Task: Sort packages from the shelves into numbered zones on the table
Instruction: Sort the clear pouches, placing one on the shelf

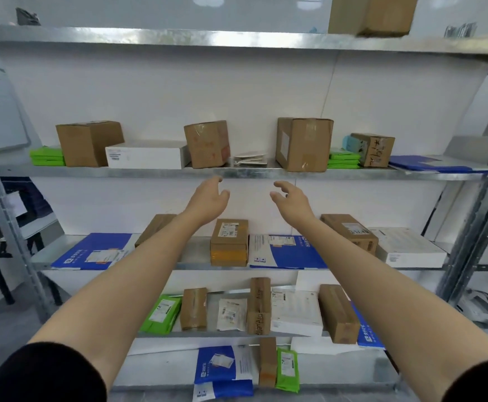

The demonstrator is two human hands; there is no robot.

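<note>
Under shelf, left hand, right hand, boxes above

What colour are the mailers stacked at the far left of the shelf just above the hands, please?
The stacked mailers are bright green, in the head view.

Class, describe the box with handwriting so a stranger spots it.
Take the second shelf from the top. Near its right end, between stacked green mailers and a flat blue mailer, sits a small cardboard box. Only it bears black handwriting.

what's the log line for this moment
phase: reach | left hand: open, empty | right hand: open, empty | both near metal shelf edge
</note>
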